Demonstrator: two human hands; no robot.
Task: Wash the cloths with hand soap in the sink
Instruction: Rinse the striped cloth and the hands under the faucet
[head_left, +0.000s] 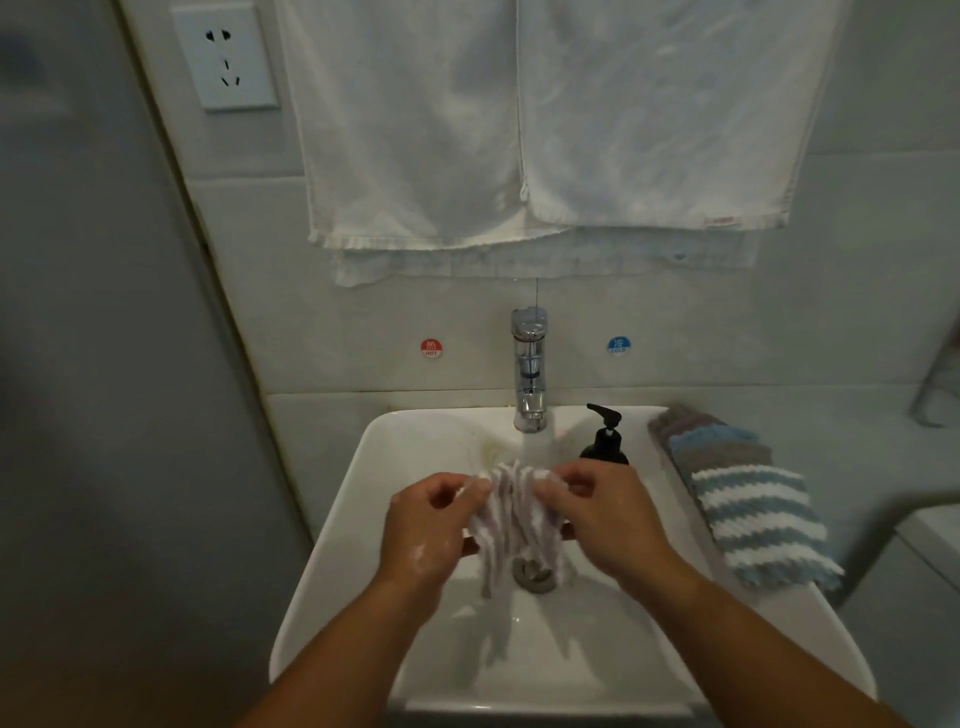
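Lilac-striped cloth (511, 514) hangs under the faucet (529, 374), pinched by left hand (431, 525) and right hand (608, 514) (suds visible). Judged mid-wash; stacked cloths (748, 499) right of the faucet, beyond the soap dispenser (605, 441), remain.

Striped cloth (514, 514), seemingly lilac-and-white; black soap bottle (605, 448); white sink (332, 571).

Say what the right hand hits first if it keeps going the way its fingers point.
The right hand pinches the striped cloth; its fingers point left, so pushing on it would probably meet the left hand next. Depth is unclear.
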